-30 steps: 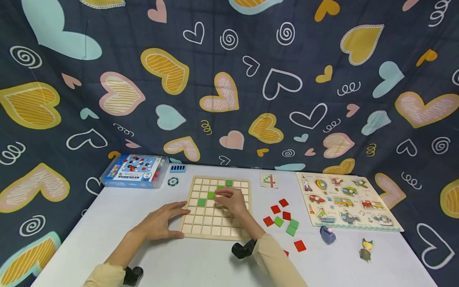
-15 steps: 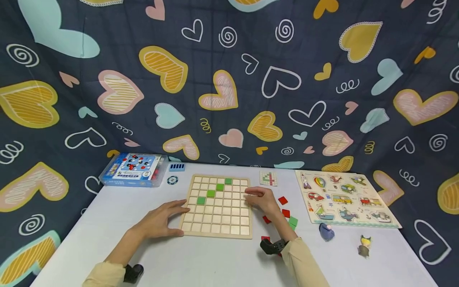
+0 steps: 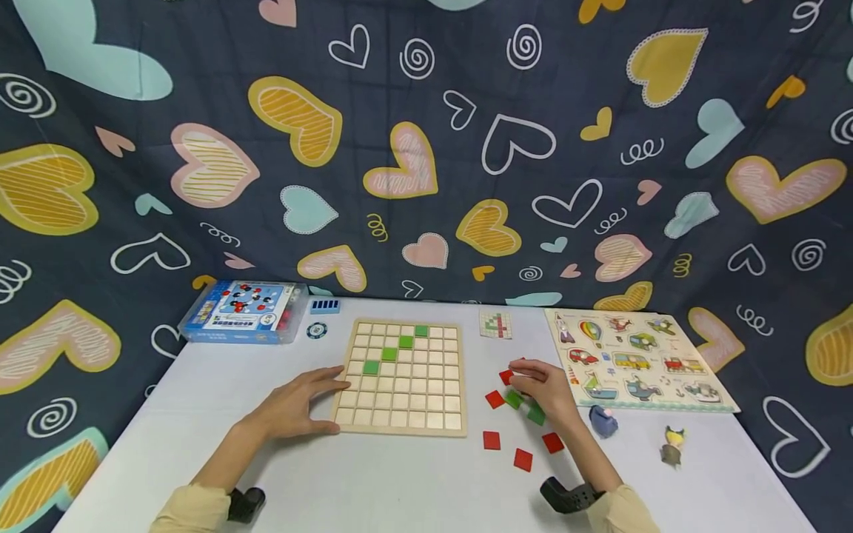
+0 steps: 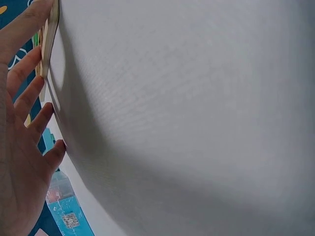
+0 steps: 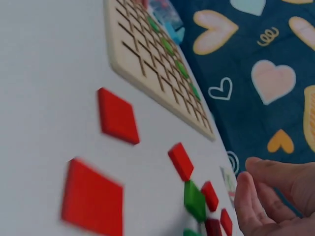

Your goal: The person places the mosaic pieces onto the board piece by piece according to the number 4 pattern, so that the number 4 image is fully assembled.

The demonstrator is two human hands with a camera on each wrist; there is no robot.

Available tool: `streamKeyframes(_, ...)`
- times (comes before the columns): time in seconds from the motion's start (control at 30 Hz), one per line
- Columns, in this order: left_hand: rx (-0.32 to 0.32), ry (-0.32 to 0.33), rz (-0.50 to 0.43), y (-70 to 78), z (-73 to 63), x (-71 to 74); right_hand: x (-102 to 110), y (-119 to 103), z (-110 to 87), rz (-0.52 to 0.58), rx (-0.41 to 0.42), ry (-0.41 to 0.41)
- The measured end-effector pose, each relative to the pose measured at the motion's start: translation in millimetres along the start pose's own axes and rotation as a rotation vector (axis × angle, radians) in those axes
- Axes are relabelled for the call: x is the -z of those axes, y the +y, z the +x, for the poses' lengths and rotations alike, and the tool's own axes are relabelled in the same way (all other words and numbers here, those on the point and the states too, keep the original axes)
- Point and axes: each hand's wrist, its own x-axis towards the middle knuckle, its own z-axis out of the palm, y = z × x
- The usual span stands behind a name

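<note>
A square wooden grid board lies flat with several green tiles set in a diagonal row of its cells. My left hand touches the board's left edge, fingers spread and thumb at the lower corner. Right of the board, loose red tiles and green tiles lie scattered. Over the far part of these tiles hovers my right hand, partly hiding some of them. In the right wrist view, its thumb and fingers are close together with nothing seen between them.
A small pattern card lies behind the tiles. A vehicle picture puzzle and two small figures, one blue, one yellow and grey, are at right. A boxed model set and a round chip stand back left.
My right hand has moved from over the board rightward to above the loose tiles, leaving the green diagonal in full view. My left hand stays at the board's edge.
</note>
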Motion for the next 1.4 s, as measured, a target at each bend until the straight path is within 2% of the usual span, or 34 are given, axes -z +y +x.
streamKeyframes(0.2, 0.002, -0.002, -0.012, -1.1, -0.1, 1.4, 10.6, 8.8, -15.5, -0.025, 0.006, 0.01)
streamKeyframes(0.37, -0.001, 0.003, -0.014, -2.2, 0.1, 1.6, 10.6, 15.2, -20.1, -0.07, 0.062, 0.009)
streamKeyframes(0.63, -0.006, 0.008, 0.0, -1.9, 0.5, -0.7, 1.3, 22.2, -17.3, -0.171, 0.117, 0.037)
streamKeyframes(1.03, -0.008, 0.017, -0.002, -0.8, 1.5, -1.3, -8.5, 20.9, -16.4, -0.245, 0.151, 0.066)
streamKeyframes(1.3, -0.007, 0.011, 0.0, -2.3, 0.9, -1.6, -9.5, 22.4, -12.2, -0.233, 0.189, -0.006)
streamKeyframes(1.4, -0.004, 0.008, -0.004, -2.2, 0.7, -1.5, -7.6, 22.6, -10.9, -0.258, 0.2, -0.005)
